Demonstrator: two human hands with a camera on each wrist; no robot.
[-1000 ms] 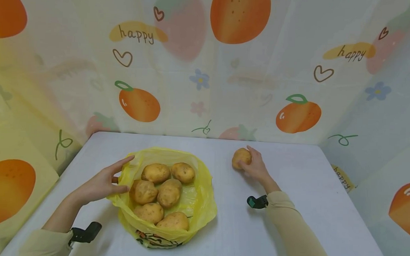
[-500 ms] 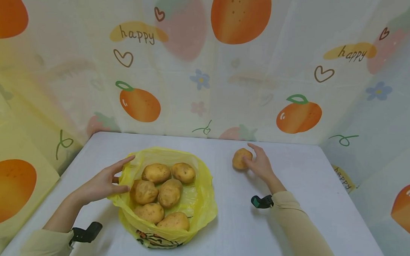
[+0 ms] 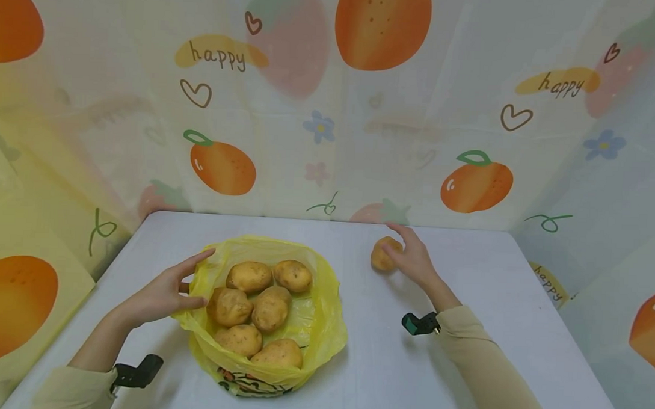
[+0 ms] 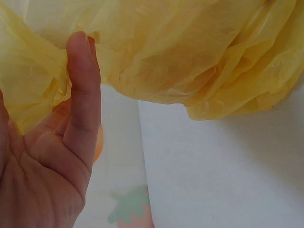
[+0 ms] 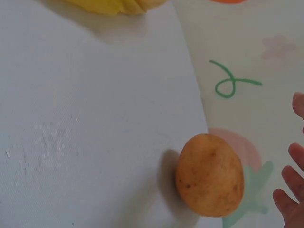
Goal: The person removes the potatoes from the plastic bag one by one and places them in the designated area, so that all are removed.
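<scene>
A yellow plastic bag (image 3: 323,325) stands wide-mouthed on the table, left of centre, with several potatoes (image 3: 271,309) inside. My left hand (image 3: 162,294) holds its left rim, thumb and index finger spread apart along the edge. In the left wrist view, yellow film passes between the thumb side and the upright fingers (image 4: 84,90) of that hand. A single potato (image 5: 210,175) lies near the table's back edge, right of the bag. Beside it my right hand (image 3: 414,262) has its fingers extended and apart from it in the right wrist view; the thumb overlaps the potato in the head view.
The white table (image 3: 507,331) has a fabric backdrop (image 3: 372,170) printed with fruit and "happy" behind it and at both sides. Black camera mounts (image 3: 139,371) sit on both wrists. Bare tabletop separates the bag from the lone potato.
My right hand has loosened from around the lone potato and drawn slightly right, its fingers straightening. The potato stays about where it was. The left hand and the bag have not visibly moved.
</scene>
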